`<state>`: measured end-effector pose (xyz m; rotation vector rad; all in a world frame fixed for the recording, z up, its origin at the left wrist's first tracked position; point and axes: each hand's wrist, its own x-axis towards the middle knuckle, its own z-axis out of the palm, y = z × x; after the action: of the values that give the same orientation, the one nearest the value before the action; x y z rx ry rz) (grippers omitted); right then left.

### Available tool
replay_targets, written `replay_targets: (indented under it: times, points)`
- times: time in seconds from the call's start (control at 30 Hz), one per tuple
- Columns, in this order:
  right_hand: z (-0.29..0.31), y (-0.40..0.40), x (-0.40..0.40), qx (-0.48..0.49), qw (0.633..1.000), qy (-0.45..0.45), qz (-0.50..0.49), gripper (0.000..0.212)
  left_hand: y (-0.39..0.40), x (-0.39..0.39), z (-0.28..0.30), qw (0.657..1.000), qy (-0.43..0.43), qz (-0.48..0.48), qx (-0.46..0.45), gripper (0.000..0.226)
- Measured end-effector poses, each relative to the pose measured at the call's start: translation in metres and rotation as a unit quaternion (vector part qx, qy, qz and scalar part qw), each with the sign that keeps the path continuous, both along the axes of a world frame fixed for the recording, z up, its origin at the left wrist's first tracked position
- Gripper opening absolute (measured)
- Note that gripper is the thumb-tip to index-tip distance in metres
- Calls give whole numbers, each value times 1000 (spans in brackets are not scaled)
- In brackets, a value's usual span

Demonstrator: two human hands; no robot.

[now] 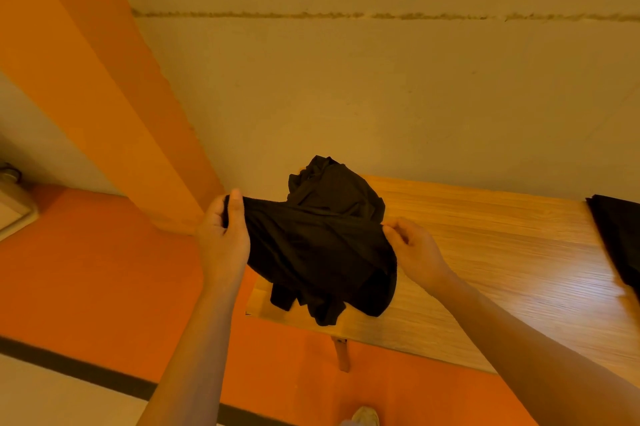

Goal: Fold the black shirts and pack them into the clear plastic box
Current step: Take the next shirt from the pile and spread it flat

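A crumpled black shirt [322, 245] hangs bunched between my hands above the left end of the wooden table [485, 252]. My left hand [223, 235] grips its left edge, thumb up over the cloth. My right hand [414, 249] pinches the right edge with its fingertips. The shirt's lower folds touch the table near the front left corner. More black fabric [620, 238] lies at the table's right end, cut off by the frame edge. No clear plastic box is in view.
The table stands against a pale wall [381, 96] with an orange band [104, 79] at the left. The floor [104, 280] below is orange with a dark stripe. A table leg [343, 354] and my shoe [365, 417] show underneath.
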<state>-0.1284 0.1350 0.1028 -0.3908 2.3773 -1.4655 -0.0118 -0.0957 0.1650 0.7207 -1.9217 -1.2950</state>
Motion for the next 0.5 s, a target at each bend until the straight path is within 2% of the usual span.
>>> replay_targets:
  times: [0.13,0.27,0.3,0.43,0.5]
  points:
    - [18,-8,3,-78,997,-29,-4,20,3,-4,-4,998,-50,-26,-6,30]
    - [41,-15,8,-102,994,15,46,9,11,-12,-2,996,-54,-57,-32,25]
    - [45,-14,8,-87,994,27,68,5,9,-14,1,998,-47,-42,-27,26]
    - [43,4,-4,58,983,81,151,31,-18,-15,20,998,-1,63,-7,29]
    - [31,14,-11,145,974,97,148,26,-35,-13,24,995,-2,92,-36,31]
